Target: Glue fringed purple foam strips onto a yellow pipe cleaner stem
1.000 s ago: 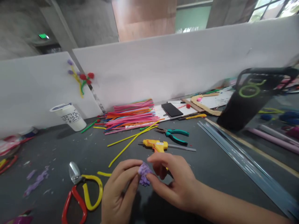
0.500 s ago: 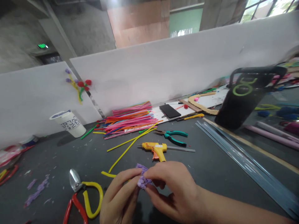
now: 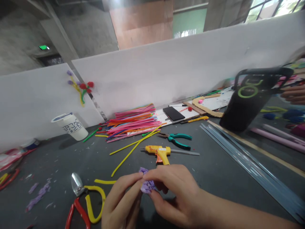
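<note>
Low in the middle of the head view, both hands pinch a small crinkled purple fuzzy piece, perhaps of bent pipe cleaner. My left hand is closed on its left side. My right hand grips it from the right between thumb and fingers. A yellow pipe cleaner sticks out to the left from behind my left fingers; where it joins the purple piece is hidden. Just beyond the hands lies a yellow glue gun. Cutting pliers with red and yellow handles lie left of my left hand.
Colourful pipe cleaners are piled at the back, beside a phone. Teal-handled pliers lie behind the glue gun. A white cup stands left, a black tumbler right, near clear glue sticks. Another person's hand shows far right.
The yellow pipe cleaner's end has slid further left, and the purple piece has turned slightly between my fingers. Another person's hand has come into view at the right edge.
</note>
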`<state>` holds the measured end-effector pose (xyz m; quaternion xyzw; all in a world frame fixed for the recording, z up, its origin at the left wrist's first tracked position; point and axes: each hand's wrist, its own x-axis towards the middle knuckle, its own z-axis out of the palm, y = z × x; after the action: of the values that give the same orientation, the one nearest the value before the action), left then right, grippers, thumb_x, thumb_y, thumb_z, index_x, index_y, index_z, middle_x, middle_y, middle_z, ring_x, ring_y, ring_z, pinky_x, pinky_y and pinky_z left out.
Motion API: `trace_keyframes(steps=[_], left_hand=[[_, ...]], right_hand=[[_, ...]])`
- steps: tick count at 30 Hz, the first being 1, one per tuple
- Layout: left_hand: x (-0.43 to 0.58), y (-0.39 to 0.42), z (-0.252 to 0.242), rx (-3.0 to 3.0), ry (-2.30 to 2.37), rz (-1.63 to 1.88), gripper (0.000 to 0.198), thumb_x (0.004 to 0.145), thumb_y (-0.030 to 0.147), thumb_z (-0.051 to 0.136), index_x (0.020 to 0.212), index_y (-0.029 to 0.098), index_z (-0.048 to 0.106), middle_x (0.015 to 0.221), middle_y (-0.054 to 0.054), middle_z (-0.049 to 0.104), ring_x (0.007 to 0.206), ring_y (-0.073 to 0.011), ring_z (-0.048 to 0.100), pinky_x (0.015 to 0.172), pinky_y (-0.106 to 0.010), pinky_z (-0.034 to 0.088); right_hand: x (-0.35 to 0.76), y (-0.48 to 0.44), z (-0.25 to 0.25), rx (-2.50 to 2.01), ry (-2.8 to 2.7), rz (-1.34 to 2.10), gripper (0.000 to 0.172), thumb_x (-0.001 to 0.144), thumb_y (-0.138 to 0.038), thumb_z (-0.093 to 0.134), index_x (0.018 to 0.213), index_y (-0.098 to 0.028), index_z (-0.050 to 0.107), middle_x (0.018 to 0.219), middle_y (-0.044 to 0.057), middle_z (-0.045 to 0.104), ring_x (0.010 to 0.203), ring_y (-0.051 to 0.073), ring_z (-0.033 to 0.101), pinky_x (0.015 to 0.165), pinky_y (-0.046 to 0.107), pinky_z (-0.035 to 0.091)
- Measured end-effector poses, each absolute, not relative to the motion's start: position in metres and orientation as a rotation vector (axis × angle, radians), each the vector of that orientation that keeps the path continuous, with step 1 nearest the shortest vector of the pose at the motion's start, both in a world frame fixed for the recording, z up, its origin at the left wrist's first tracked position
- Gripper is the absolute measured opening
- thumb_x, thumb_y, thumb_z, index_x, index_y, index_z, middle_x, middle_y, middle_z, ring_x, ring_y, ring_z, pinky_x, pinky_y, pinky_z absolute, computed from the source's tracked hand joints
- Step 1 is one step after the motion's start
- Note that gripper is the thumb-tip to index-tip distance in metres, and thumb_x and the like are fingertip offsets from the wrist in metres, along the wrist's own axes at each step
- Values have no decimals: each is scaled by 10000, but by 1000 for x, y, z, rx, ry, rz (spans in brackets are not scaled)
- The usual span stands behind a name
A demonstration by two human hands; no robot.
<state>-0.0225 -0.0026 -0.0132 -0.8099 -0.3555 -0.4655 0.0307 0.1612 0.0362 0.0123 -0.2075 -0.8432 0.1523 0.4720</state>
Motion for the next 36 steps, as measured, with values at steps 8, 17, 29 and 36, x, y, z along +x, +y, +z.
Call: trace_keyframes(steps=[8, 17, 29, 36], left_hand=[[-25, -5, -11, -2418, -1065, -1378, 363, 821, 28, 534, 1159, 137, 610, 1082, -111, 632, 966, -193, 629, 809, -262, 527], [-20, -5, -11, -2430, -1167, -1474, 306, 812, 25, 547, 1074, 152, 641, 1041, -91, 642, 923, -178, 640, 786, -237, 525], [-4, -10, -10, -2334, -1417, -1777, 183, 840, 120, 560, 921, 225, 686, 897, -21, 675, 787, -141, 644, 737, -212, 519], [-2, -11, -11, -2294, -1490, -1847, 165, 824, 125, 575, 876, 225, 696, 865, -24, 680, 765, -156, 636, 713, -239, 510]], right_hand=[[160, 34, 13, -523, -2025, 407, 227, 748, -114, 497, 960, -177, 552, 690, -23, 612, 562, 97, 533, 588, 192, 422], [159, 33, 15, -499, -1975, 385, 221, 724, -135, 517, 937, -182, 548, 649, -41, 583, 531, 84, 516, 558, 176, 410], [160, 34, 15, -468, -2008, 353, 170, 770, -135, 506, 931, -184, 531, 635, -33, 601, 518, 89, 538, 575, 191, 430], [160, 35, 13, -435, -2021, 342, 164, 788, -152, 504, 948, -182, 519, 637, -29, 592, 509, 93, 524, 552, 191, 421]])
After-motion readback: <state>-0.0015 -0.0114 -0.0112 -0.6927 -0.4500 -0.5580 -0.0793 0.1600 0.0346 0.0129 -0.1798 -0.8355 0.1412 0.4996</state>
